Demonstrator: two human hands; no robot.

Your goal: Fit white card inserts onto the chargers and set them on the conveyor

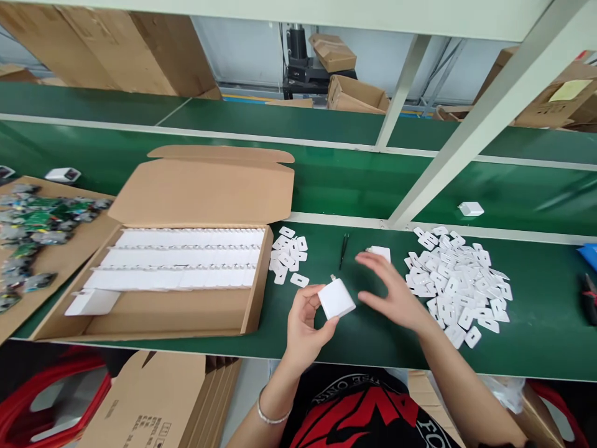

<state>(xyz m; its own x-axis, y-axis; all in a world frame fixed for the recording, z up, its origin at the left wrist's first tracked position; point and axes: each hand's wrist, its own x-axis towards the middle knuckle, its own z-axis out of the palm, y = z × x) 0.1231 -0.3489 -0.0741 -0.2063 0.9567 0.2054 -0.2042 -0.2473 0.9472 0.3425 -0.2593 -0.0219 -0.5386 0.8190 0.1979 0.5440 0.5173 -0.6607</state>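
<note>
Between the fingers and thumb of my left hand (308, 323) is a white charger (336, 298), its plug end pointing away from me. My right hand (389, 289) hovers to the right of it, thumb and fingers apart, holding nothing. Just beyond those fingers a second white charger (380, 252) lies on the green bench (373, 348). Black tweezers (344, 251) rest between the two hands, farther back. A large heap of small white slotted plates (459, 280) is on the right, and a smaller pile of similar plates (286, 252) on the left.
An open cardboard box (252, 298) at left holds rows of white chargers (186, 258). Circuit boards (41, 218) cover a cardboard sheet at far left. A slanted white post (457, 143) rises behind the bench. Black pliers (589, 298) lie at the right edge.
</note>
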